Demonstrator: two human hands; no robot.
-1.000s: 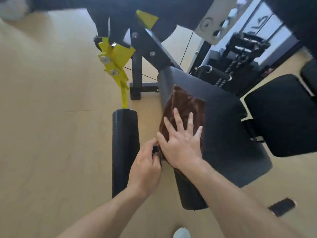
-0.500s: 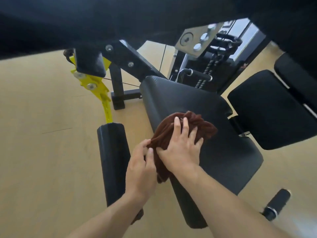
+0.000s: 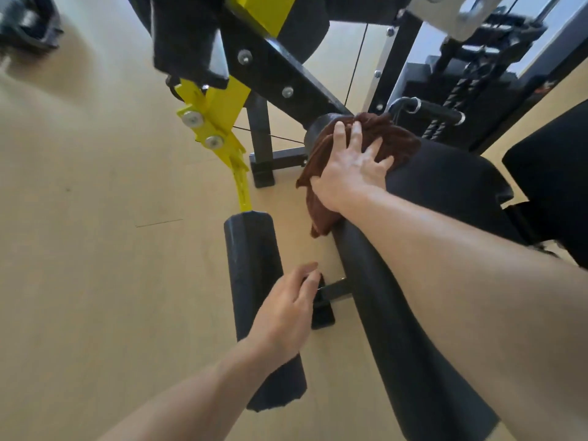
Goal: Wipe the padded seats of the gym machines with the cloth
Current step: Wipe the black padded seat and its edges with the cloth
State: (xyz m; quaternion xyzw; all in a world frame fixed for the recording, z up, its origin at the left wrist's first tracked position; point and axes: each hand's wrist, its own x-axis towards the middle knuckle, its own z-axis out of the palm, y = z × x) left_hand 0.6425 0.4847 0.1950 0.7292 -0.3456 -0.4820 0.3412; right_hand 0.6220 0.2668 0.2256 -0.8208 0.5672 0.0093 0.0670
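While the brown cloth is bunched over the far end of the long black roller pad, it is pressed down by the right hand, whose fingers are spread and nearly straight across the fabric rather than curled around it. Part of the cloth is draped down the left side of the pad, below the wrist, and hangs free above the floor. The padded seat, black and slightly glossy, is seen just to the right of the cloth, and its near edge is touched by the folds. The left hand is held lower in the view, between the two rollers, with its fingers loosely bent; the fingertips are laid at the black bracket that joins the shorter foam roller to the long pad, but whether the bracket is actually gripped cannot be told. The shorter foam roller is carried on a yellow lever arm, which is bolted to the black steel frame of the machine. A second black pad is visible at the right edge, apart from the seat. Behind the seat, a weight stack with cables is partly shown, and pale wooden flooring is seen under everything.
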